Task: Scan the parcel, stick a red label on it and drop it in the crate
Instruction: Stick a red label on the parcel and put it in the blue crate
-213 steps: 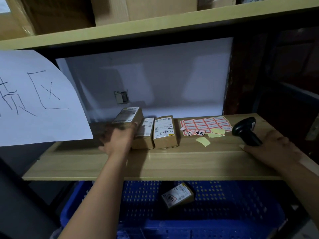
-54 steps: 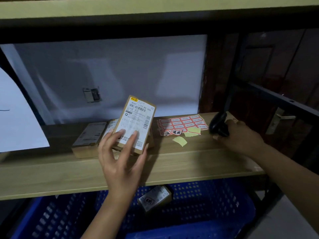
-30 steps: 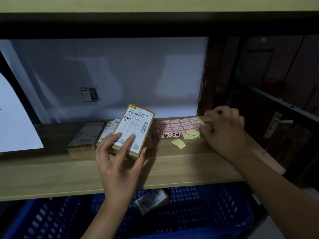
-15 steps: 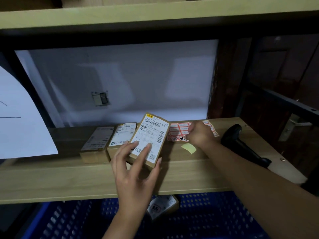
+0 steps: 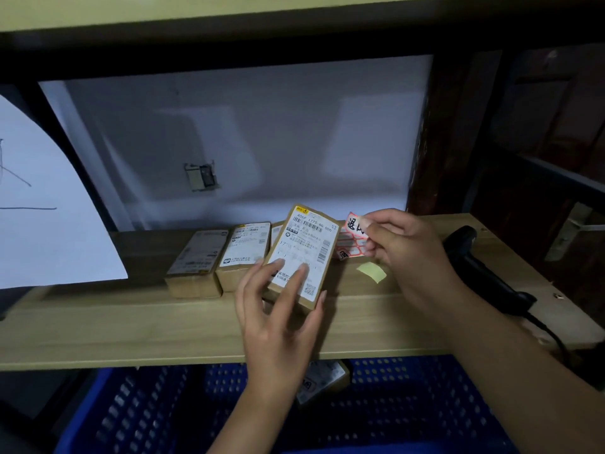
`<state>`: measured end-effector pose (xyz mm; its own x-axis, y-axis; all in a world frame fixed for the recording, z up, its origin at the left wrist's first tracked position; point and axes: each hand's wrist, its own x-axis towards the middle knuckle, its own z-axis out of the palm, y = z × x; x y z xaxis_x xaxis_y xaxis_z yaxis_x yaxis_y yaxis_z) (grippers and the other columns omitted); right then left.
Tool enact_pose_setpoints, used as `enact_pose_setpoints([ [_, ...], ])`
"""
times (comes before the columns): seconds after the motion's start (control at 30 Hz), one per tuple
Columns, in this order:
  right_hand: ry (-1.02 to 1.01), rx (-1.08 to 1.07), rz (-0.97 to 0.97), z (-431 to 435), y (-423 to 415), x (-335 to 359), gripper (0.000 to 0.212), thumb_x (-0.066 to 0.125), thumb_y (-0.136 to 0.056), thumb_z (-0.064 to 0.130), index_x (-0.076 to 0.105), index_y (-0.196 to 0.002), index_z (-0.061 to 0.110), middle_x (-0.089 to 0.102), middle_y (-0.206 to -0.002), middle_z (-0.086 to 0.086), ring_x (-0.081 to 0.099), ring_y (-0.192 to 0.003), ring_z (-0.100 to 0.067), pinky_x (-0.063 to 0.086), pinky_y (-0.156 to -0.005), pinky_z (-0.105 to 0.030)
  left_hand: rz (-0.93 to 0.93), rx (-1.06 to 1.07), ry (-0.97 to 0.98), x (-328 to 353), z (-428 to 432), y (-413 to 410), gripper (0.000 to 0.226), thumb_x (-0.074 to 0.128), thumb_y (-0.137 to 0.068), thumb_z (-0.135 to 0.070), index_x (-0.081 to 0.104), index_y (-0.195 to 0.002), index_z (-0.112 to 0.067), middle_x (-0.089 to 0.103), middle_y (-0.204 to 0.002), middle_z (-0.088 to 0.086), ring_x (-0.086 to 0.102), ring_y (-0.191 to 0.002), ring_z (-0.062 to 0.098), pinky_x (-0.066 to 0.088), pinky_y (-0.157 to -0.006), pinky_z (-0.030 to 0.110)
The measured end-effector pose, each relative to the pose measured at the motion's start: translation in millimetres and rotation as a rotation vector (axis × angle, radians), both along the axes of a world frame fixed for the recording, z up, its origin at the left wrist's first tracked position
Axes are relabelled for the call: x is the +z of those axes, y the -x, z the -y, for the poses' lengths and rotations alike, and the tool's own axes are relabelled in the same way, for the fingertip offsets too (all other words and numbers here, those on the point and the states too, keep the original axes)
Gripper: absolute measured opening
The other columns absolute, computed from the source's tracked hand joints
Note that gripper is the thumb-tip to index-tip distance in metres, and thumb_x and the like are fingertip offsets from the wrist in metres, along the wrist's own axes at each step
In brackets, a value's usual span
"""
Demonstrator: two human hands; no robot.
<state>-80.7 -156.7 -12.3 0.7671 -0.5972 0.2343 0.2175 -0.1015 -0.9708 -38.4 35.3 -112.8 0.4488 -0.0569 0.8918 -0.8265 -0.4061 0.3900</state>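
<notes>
Nearest, a blue perforated crate (image 5: pixel 409 404) sits under the wooden shelf (image 5: pixel 131 332), with one small labelled box (image 5: pixel 322 380) lying in it, partly hidden by the left forearm. Above the shelf's front edge the left hand (image 5: pixel 278 322) holds the parcel (image 5: pixel 302 257) tilted up, thumb on one side edge and fingers spread over its face: a flat brown cardboard box covered by a white shipping label with barcodes and a QR code. Just right of it, the right hand (image 5: pixel 409 250) pinches a red-bordered label (image 5: pixel 355 224) between thumb and fingertips, close to the parcel's top corner but not on it. Behind lie the label sheet (image 5: pixel 347 242), a yellow scrap (image 5: pixel 371 271), two more parcels (image 5: pixel 222 260) and the black scanner (image 5: pixel 481 267).
</notes>
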Motion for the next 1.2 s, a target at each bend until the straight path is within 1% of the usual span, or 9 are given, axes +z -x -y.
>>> enact_pose_setpoints([
  [0.1,-0.017,0.075,0.010,-38,16,7,0.010,0.075,-0.093,0.007,0.077,-0.098,-0.001,0.074,-0.066,-0.003,0.060,-0.053,-0.008,0.051,-0.053,-0.021,0.014,0.021,-0.010,-1,3,2,0.038,0.090,-0.088,-0.021,0.079,-0.124,-0.013,0.064,-0.131,0.021,0.059,-0.131,0.045,0.039,-0.125,0.035],
  [0.23,-0.006,0.038,-0.029,-68,19,-2,0.008,0.084,-0.085,0.009,0.078,-0.082,0.004,0.078,-0.067,-0.012,0.061,-0.047,-0.005,0.052,-0.047,-0.020,0.024,0.025,0.046,-2,5,5,0.042,0.091,-0.086,-0.021,0.074,-0.124,-0.015,0.064,-0.133,0.021,0.058,-0.133,0.043,0.044,-0.122,0.040],
  [0.4,0.058,-0.016,-0.003,-78,15,-12,0.011,0.086,-0.082,0.007,0.077,-0.075,0.008,0.074,-0.056,0.004,0.068,-0.046,-0.002,0.051,-0.047,-0.019,-0.057,-0.002,0.109,1,4,9,0.060,0.095,-0.080,-0.023,0.063,-0.130,-0.012,0.062,-0.136,0.009,0.056,-0.139,0.032,0.042,-0.124,0.037],
  [0.53,0.152,-0.123,0.013,-79,10,-16,0.021,0.089,-0.076,0.019,0.070,-0.077,0.010,0.073,-0.067,-0.003,0.071,-0.057,-0.016,0.056,-0.052,-0.034,0.004,0.006,0.085,4,4,9,0.063,0.092,-0.084,-0.022,0.062,-0.138,-0.014,0.059,-0.137,0.008,0.059,-0.134,0.037,0.049,-0.120,0.051],
  [0.67,0.061,-0.134,-0.100,-78,11,-17,0.050,0.093,-0.072,0.029,0.058,-0.105,0.013,0.073,-0.095,-0.002,0.075,-0.083,-0.017,0.060,-0.070,-0.033,0.010,0.004,0.107,6,3,7,0.050,0.088,-0.088,-0.028,0.073,-0.131,-0.008,0.058,-0.134,0.011,0.063,-0.129,0.037,0.055,-0.110,0.058],
  [0.8,-0.382,0.279,-0.147,-69,23,-11,0.031,0.082,-0.087,0.017,0.071,-0.115,0.009,0.084,-0.104,-0.009,0.081,-0.099,-0.028,0.061,-0.082,-0.035,-0.026,-0.026,0.118,12,-5,8,0.052,0.091,-0.085,-0.031,0.074,-0.128,-0.006,0.055,-0.131,0.024,0.059,-0.131,0.031,0.055,-0.111,0.041],
  [1.0,-0.248,0.262,-0.156,-62,32,-6,0.035,0.081,-0.086,0.006,0.072,-0.119,0.006,0.085,-0.101,-0.010,0.082,-0.093,-0.027,0.064,-0.079,-0.037,-0.037,-0.076,-0.016,20,-22,8,0.059,0.090,-0.084,-0.041,0.074,-0.130,-0.007,0.046,-0.147,0.029,0.049,-0.145,0.023,0.045,-0.123,0.029],
  [1.13,-0.297,0.178,-0.166,-66,38,-7,0.031,0.083,-0.084,0.005,0.072,-0.112,0.007,0.086,-0.092,-0.009,0.084,-0.081,-0.021,0.064,-0.065,-0.027,0.019,-0.085,-0.072,28,-24,5,0.055,0.089,-0.082,-0.042,0.079,-0.122,-0.006,0.057,-0.137,0.029,0.055,-0.134,0.019,0.042,-0.117,0.012],
  [1.2,-0.311,0.161,-0.184,-67,40,-9,0.032,0.084,-0.083,0.009,0.070,-0.111,0.010,0.086,-0.091,-0.009,0.083,-0.080,-0.020,0.063,-0.065,-0.026,0.010,-0.095,-0.086,30,-24,5,0.053,0.088,-0.081,-0.042,0.080,-0.120,-0.006,0.058,-0.133,0.027,0.052,-0.129,0.015,0.037,-0.114,0.005],
])
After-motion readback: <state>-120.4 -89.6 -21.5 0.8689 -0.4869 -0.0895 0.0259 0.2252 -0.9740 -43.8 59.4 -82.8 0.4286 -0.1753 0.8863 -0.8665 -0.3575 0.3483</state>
